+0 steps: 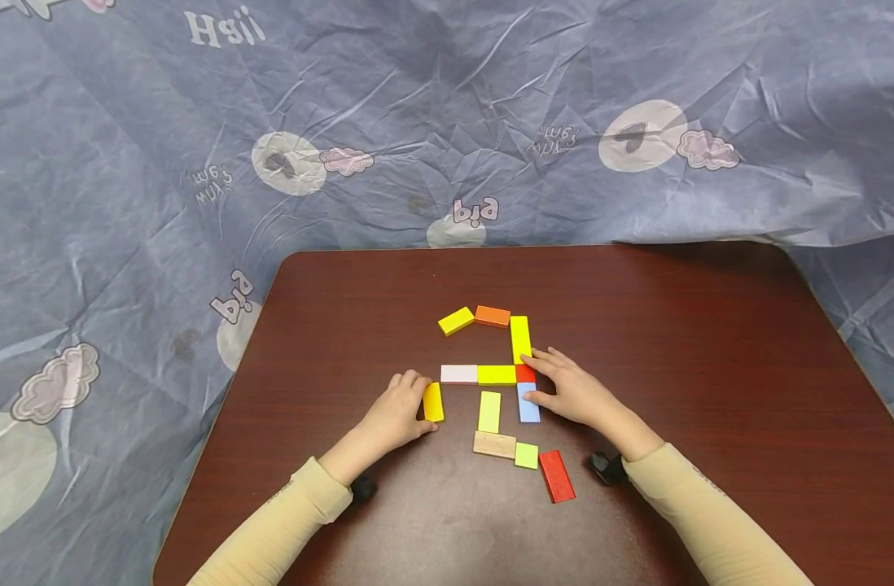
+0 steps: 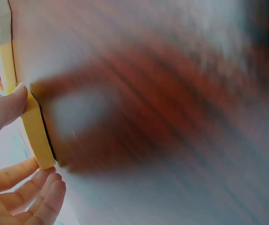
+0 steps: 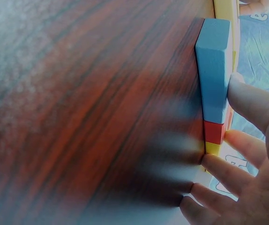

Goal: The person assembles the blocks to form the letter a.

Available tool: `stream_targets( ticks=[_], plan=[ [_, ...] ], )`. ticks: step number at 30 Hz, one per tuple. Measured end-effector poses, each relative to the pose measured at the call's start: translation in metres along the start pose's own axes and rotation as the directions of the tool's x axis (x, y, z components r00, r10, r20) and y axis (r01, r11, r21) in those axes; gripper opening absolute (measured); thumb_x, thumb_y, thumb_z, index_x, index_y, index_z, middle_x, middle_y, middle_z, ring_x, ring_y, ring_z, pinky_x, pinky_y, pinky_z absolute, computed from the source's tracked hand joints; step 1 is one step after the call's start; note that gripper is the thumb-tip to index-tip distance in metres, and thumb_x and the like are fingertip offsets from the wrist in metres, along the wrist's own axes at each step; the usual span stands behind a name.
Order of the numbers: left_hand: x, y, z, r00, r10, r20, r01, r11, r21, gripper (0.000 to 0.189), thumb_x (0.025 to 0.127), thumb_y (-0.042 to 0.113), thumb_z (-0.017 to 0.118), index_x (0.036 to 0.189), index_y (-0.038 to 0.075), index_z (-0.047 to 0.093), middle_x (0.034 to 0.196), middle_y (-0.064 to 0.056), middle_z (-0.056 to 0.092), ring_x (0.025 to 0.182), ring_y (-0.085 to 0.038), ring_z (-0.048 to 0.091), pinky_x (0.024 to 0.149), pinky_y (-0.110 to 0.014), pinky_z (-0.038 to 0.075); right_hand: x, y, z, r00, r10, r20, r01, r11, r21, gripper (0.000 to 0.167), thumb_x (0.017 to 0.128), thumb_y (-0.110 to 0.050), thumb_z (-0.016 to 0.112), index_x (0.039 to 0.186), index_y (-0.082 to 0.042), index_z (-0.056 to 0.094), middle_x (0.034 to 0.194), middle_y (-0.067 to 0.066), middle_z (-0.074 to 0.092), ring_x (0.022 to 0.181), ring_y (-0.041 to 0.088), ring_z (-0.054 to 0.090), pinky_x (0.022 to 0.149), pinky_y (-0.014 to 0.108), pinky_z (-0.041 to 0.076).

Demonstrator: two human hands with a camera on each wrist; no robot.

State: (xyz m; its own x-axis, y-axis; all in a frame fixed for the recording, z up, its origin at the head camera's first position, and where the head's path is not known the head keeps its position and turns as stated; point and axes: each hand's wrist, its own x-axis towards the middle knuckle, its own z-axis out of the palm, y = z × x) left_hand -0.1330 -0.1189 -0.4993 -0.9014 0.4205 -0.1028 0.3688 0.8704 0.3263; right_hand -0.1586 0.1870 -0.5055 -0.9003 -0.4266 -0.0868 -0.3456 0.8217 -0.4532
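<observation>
My left hand (image 1: 391,411) pinches a deep-yellow wooden block (image 1: 433,403) lengthwise between thumb and fingertips. In the left wrist view the thumb presses one end of that yellow block (image 2: 38,133), fingertips at the other. My right hand (image 1: 577,392) lies spread beside a line of blocks. Its thumb touches the side of a blue block (image 3: 214,75), and its index finger reaches a small red block (image 3: 214,132). Beyond the red one runs a yellow block (image 1: 519,335). A bright-yellow block (image 1: 497,375) and a white block (image 1: 458,374) extend leftward from the red one.
Farther back lie an orange block (image 1: 493,316) and a tilted yellow block (image 1: 457,321). Nearer are a pale-yellow block (image 1: 489,412), a bare-wood block (image 1: 494,444), a small green block (image 1: 527,456) and a slanted red block (image 1: 558,476). The brown table (image 1: 674,325) meets a printed grey-blue cloth (image 1: 418,122).
</observation>
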Motion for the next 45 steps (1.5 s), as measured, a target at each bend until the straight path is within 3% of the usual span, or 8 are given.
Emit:
stream_targets(
  ticks=[14, 33, 45],
  plan=[
    [0.007, -0.009, -0.005, 1.000, 0.029, -0.004, -0.029, 0.998, -0.052, 0.066, 0.073, 0.019, 0.088, 0.129, 0.000, 0.059, 0.123, -0.014, 0.060, 0.108, -0.032, 0.054, 0.096, -0.041, 0.049, 0.000, 0.000, -0.001, 1.000, 0.011, 0.007, -0.011, 1.000, 0.008, 0.067, 0.089, -0.034, 0.073, 0.145, -0.008, 0.049, 0.150, 0.022, 0.044, 0.141, 0.047, 0.033, 0.106, 0.062, 0.037],
    [0.009, -0.011, -0.009, 0.998, 0.041, 0.044, -0.037, 0.996, -0.076, 0.067, 0.076, 0.012, 0.085, 0.135, 0.000, 0.056, 0.132, -0.014, 0.057, 0.117, -0.032, 0.054, 0.102, -0.042, 0.047, -0.001, -0.002, -0.001, 1.000, 0.012, 0.012, -0.013, 1.000, 0.010, 0.067, 0.089, -0.034, 0.073, 0.145, -0.008, 0.049, 0.150, 0.022, 0.044, 0.142, 0.047, 0.032, 0.106, 0.063, 0.037],
    [0.009, -0.014, -0.008, 0.998, 0.059, 0.016, -0.058, 0.995, -0.086, 0.068, 0.075, 0.013, 0.086, 0.135, 0.001, 0.057, 0.132, -0.014, 0.058, 0.118, -0.033, 0.055, 0.103, -0.043, 0.047, -0.001, -0.001, -0.002, 1.000, 0.012, 0.008, -0.012, 1.000, 0.001, 0.066, 0.089, -0.034, 0.073, 0.145, -0.009, 0.049, 0.150, 0.022, 0.045, 0.141, 0.047, 0.033, 0.107, 0.063, 0.036]
  ],
)
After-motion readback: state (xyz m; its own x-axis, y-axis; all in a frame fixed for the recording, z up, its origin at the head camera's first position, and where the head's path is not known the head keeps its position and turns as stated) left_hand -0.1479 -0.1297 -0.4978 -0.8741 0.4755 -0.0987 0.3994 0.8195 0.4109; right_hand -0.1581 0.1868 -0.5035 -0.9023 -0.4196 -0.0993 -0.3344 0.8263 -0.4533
